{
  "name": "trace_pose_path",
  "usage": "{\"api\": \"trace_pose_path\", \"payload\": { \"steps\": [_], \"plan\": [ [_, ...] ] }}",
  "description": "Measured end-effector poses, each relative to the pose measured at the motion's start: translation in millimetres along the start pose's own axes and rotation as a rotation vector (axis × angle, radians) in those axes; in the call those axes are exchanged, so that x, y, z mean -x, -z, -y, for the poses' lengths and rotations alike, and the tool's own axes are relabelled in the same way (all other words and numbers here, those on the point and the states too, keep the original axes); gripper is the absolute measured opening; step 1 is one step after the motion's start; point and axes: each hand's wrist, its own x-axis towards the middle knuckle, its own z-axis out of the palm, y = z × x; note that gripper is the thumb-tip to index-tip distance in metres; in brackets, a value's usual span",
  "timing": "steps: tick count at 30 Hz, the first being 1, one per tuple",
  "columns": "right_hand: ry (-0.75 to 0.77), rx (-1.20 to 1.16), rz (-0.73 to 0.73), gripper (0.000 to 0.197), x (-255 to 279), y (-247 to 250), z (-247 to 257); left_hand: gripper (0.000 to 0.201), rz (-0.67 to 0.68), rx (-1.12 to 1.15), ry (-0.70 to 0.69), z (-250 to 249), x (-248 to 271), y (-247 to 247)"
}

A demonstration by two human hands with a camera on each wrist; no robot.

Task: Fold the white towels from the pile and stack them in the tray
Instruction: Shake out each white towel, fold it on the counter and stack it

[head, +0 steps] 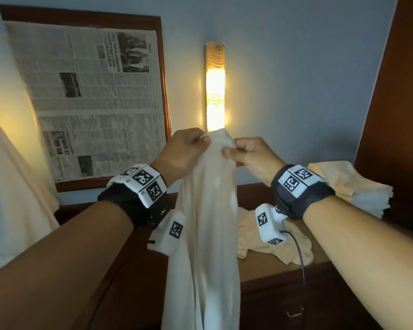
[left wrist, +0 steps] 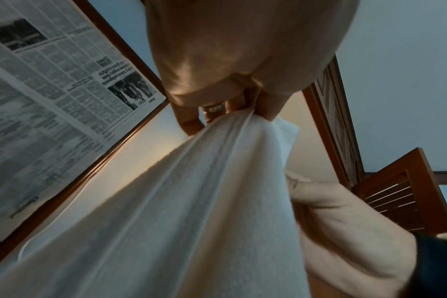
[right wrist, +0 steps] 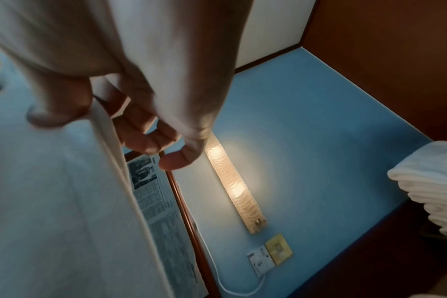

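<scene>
Hands [head: 210,153] lift towel [head: 205,234] before blue wall [head: 296,67].

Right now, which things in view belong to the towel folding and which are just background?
Job:
- white towel, pinched at its top by the left hand and right hand
- loose towels on the counter
- folded stack at right

Background:
- framed newspaper
- wall lamp
- wall socket

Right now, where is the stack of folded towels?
In the head view the folded stack sits at far right, behind the right hand, against the dark wooden panel.
</scene>
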Motion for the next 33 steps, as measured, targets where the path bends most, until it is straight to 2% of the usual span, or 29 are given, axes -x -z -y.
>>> {"api": "trace_pose_path", "payload": {
  "steps": [3,7,10,12,16,20,22,24,26,29,33],
  "plan": [
    [0.072,0.115,-0.046,0.019,-8,5,10,0.035,0.074,-0.052,-0.010,-1,5,4],
    [0.135,0.149,-0.073,0.029,-8,-1,20,0.035,-0.078,-0.024,-0.019,-6,-5,18],
    [0.176,0.063,-0.048,0.019,-8,-9,26,0.030,-0.145,0.059,0.026,-12,-8,22],
    [0.187,-0.032,-0.016,0.021,-9,-12,31,0.031,-0.171,0.095,0.051,-16,-11,23],
    [0.097,-0.370,0.045,0.021,-13,-9,36,0.027,-0.173,0.097,0.058,-27,-17,24],
    [0.058,-0.485,-0.013,0.015,-13,-7,27,0.024,-0.130,0.099,0.056,-30,-22,21],
    [0.104,-0.361,-0.087,0.013,-13,-5,25,0.024,-0.105,0.112,0.066,-29,-24,18],
    [0.186,-0.139,-0.142,0.014,-13,-4,24,0.028,-0.112,0.096,0.053,-27,-26,12],
    [0.183,-0.020,-0.140,0.010,-13,-4,22,0.033,-0.132,0.087,0.043,-24,-29,7],
    [0.059,0.135,-0.066,0.009,-11,-2,-8,0.030,-0.149,0.092,0.064,-22,-32,5],
    [-0.208,0.454,0.072,0.025,29,-5,-89,0.028,-0.241,0.091,0.144,-2,-32,16]
  ]
}}
